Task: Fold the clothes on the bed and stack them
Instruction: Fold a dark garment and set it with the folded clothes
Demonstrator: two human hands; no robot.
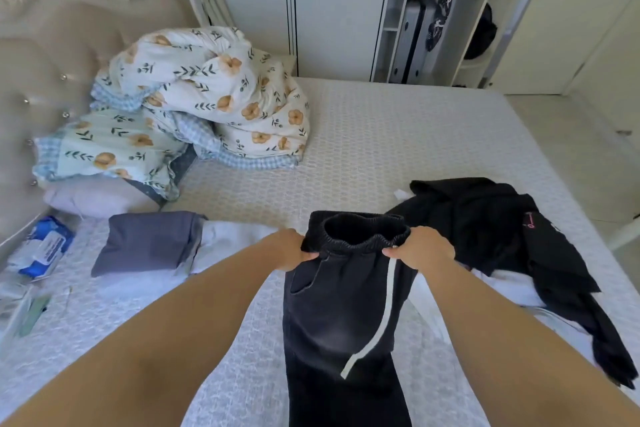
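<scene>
Gripping the gathered elastic waistband of the black trousers (332, 308), the left hand (289, 250) and the right hand (424, 248) each pinch one side of the opening, so the ruched band gapes into a soft oval between them. The fingers (394, 252) of the right hand curl round the band just where a narrow white stripe begins and runs down the outer seam; the left thumb presses the cloth above a slanted pocket slit. The fabric looks thick, matte and slightly faded, hanging in a long column below the hands over the bed (381, 135), whose white cover has a small raised honeycomb quilting. Just right of the right hand lies a crumpled heap of black clothes (485, 218), limp and creased, with a small pink mark. Left of the left hand sits a folded grey garment (149, 243), flat and roughly rectangular, on white cloth. Well beyond the fingers, a puffy floral duvet (207, 97) is bundled by the tufted headboard (41, 55).
</scene>
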